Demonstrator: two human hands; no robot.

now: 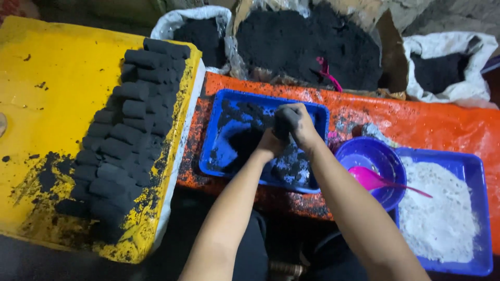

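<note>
Head view: we clamp both the left hand (271, 141) and right hand (298, 120) on a black lump (284, 120) over the blue tray (219, 156), briquettes (130, 130) at nine o'clock.

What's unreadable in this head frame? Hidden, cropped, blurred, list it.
- Left hand: its fingers are hidden behind the right hand, so its grip cannot be judged.
- Dark lump: mostly wrapped by the right hand, shape unclear.
- White powder tray: its right side is cut off by the frame edge.
- Briquette rows: the lower ones blend into black dust, so no count is possible.
- Pink object in the charcoal pile: partly buried, kind unclear.
</note>
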